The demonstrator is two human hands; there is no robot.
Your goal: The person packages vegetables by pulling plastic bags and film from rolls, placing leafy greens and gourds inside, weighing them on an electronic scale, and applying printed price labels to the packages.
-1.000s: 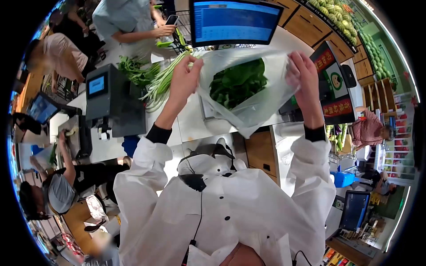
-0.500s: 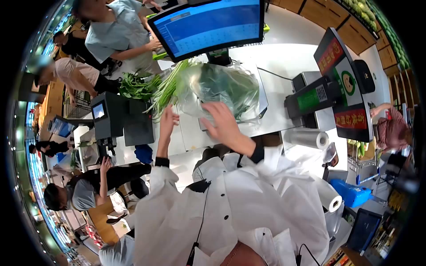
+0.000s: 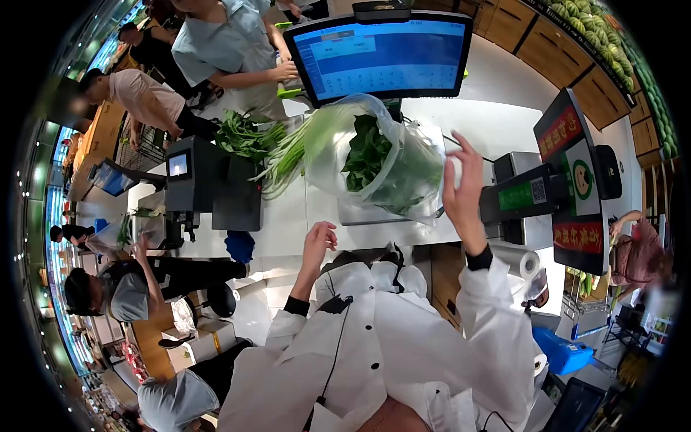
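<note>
A clear plastic bag [image 3: 421,162] with dark leafy greens [image 3: 366,155] inside rests on the flat scale plate [image 3: 363,214], its mouth gaping toward me. My right hand [image 3: 464,183] is raised just beside the bag's right side, fingers apart, holding nothing. Lower down, at the counter's near edge, my left hand [image 3: 317,243] hovers with loosely bent fingers and nothing in them. Left of the bag lies a bunch of long pale-green stalks [image 3: 288,158], and beyond it more leafy greens [image 3: 245,135].
A large monitor [image 3: 385,57] stands behind the bag. To the left is a dark machine with a small screen [image 3: 183,173]; to the right, a display with a QR code [image 3: 538,190]. Plastic bag rolls [image 3: 522,261] sit at right. A person [image 3: 234,57] stands across the counter.
My right hand has moved off the bag to its right, and my left hand has come down toward me. The bag's mouth now faces me, showing the greens.
</note>
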